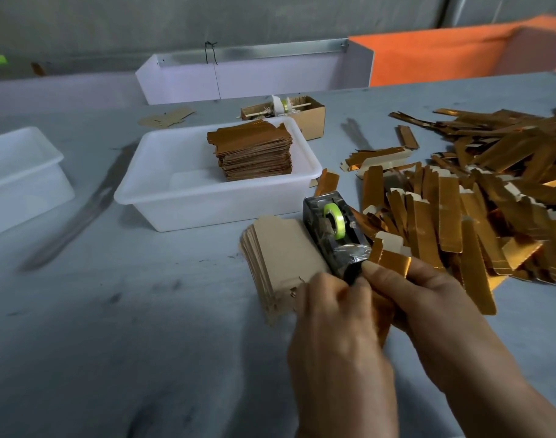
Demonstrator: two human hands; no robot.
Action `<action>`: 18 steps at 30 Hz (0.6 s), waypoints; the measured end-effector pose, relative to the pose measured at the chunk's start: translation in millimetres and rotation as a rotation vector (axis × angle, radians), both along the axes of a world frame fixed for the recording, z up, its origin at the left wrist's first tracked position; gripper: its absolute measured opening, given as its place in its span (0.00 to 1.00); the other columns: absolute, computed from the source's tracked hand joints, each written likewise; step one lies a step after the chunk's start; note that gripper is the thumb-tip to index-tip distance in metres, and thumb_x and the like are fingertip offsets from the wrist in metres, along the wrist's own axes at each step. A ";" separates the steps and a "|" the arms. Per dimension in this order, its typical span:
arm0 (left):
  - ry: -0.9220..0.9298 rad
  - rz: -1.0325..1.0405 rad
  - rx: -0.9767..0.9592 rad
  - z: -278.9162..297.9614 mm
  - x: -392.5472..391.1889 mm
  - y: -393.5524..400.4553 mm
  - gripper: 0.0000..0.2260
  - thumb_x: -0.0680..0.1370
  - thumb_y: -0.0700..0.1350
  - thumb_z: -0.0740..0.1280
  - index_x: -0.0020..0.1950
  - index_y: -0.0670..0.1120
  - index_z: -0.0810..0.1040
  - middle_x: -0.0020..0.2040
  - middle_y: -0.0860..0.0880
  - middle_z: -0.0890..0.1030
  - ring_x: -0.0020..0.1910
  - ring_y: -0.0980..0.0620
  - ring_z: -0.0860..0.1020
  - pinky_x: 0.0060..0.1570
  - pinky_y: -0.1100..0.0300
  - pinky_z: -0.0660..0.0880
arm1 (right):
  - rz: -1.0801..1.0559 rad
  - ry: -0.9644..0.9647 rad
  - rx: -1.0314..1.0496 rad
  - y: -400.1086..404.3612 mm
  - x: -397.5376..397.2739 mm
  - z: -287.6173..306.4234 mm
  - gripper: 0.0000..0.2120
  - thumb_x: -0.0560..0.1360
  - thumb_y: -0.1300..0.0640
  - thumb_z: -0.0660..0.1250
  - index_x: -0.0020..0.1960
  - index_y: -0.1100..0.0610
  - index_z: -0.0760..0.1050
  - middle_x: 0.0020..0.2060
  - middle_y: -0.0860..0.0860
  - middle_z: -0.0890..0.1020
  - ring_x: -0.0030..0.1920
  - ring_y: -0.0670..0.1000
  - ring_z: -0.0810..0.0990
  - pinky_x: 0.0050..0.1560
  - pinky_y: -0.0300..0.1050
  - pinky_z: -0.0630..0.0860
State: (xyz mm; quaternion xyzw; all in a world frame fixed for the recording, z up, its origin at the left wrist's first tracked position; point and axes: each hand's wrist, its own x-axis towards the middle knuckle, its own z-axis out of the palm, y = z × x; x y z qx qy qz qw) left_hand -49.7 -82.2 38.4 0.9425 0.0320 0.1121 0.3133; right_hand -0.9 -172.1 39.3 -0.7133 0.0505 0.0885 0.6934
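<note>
A black tape dispenser [335, 235] with a green-cored roll stands on the grey table. At its near end my right hand [428, 317] grips a folded gold card strip [393, 263], thumb on top. My left hand [336, 336] has its fingers curled at the same strip, just below the dispenser's cutter; whether it pinches tape or the strip is hidden. A stack of plain tan cards [279, 263] lies left of the dispenser.
A white tub [162, 197] holds a stack of gold cards [254, 153]. Several loose gold strips [479, 203] cover the table at right. Another white tub [20, 181] sits far left, a small cardboard box [308, 118] behind, a white bin [238, 77] at the back.
</note>
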 end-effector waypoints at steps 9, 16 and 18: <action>0.433 -0.002 -1.193 1.1 10.2 36.2 0.02 0.72 0.38 0.72 0.40 0.44 0.81 0.34 0.48 0.83 0.31 0.54 0.81 0.32 0.64 0.77 | -0.040 -0.004 0.026 -0.3 1.8 2.0 0.12 0.75 0.51 0.64 0.39 0.59 0.74 0.26 0.52 0.71 0.26 0.44 0.72 0.34 0.39 0.71; 0.217 0.079 -1.159 -1.9 14.3 46.2 0.08 0.74 0.41 0.70 0.37 0.50 0.84 0.31 0.48 0.80 0.28 0.57 0.75 0.28 0.67 0.73 | 0.000 -0.150 -0.170 -1.5 13.1 11.0 0.19 0.72 0.39 0.58 0.40 0.54 0.77 0.31 0.49 0.80 0.34 0.46 0.81 0.33 0.38 0.76; 0.125 0.195 -1.202 -4.1 17.0 49.4 0.10 0.74 0.39 0.70 0.35 0.50 0.84 0.29 0.50 0.79 0.26 0.59 0.74 0.26 0.68 0.72 | -0.083 -0.271 -0.370 -9.1 24.7 11.8 0.12 0.73 0.42 0.61 0.41 0.48 0.76 0.35 0.47 0.80 0.38 0.47 0.79 0.39 0.46 0.77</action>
